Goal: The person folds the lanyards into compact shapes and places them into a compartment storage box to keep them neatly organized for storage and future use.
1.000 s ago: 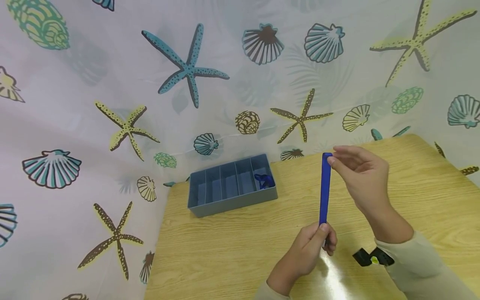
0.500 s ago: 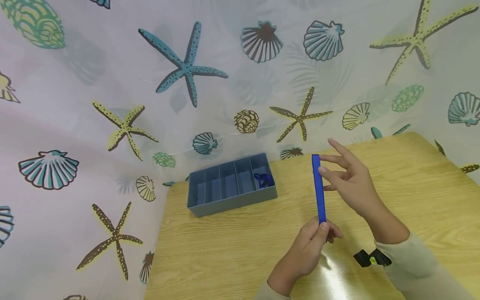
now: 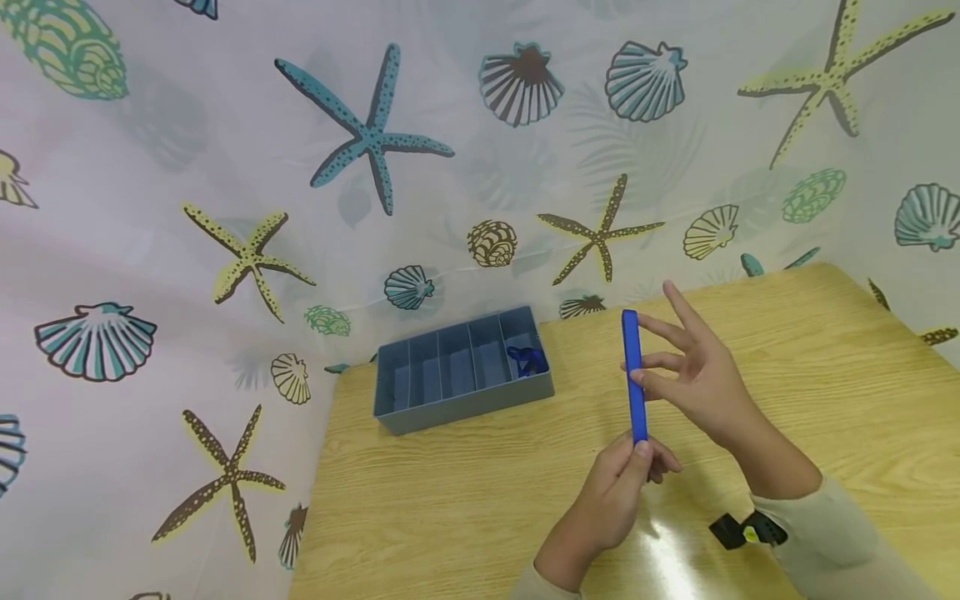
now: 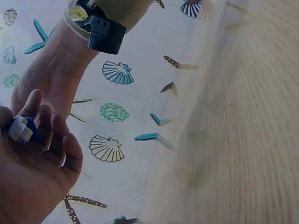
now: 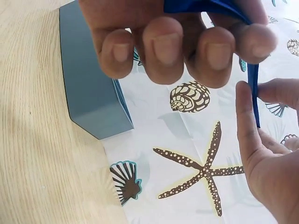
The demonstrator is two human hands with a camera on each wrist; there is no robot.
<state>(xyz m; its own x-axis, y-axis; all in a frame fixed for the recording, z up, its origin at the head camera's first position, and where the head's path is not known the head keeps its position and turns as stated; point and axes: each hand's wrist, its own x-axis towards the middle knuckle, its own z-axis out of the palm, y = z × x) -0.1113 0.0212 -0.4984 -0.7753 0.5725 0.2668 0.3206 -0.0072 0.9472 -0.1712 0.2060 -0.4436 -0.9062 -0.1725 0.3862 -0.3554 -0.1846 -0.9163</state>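
Observation:
A blue ribbon-like strap (image 3: 632, 350) stands nearly upright in the head view. My left hand (image 3: 611, 496) pinches its lower end between thumb and fingers. In the left wrist view, a small white plastic piece (image 4: 20, 129) with blue beside it lies in the left hand's curled fingers. My right hand (image 3: 705, 387) pinches the strap around its middle, with thumb in front and fingers behind. Its index finger points up, clear of the strap. In the right wrist view, the left hand's fingers (image 5: 163, 51) hide part of the strap.
A blue-grey divided tray (image 3: 465, 406) stands on the wooden table (image 3: 420, 508), left of the hands. Several compartments run along it, with a blue bundle (image 3: 528, 360) in the rightmost one. A curtain (image 3: 450, 83) printed with shells and starfish hangs behind and to the left.
My right hand has slid down from the strap's top end to about its middle, and its index finger has lifted. The strap's top has tilted left. My left hand has hardly moved.

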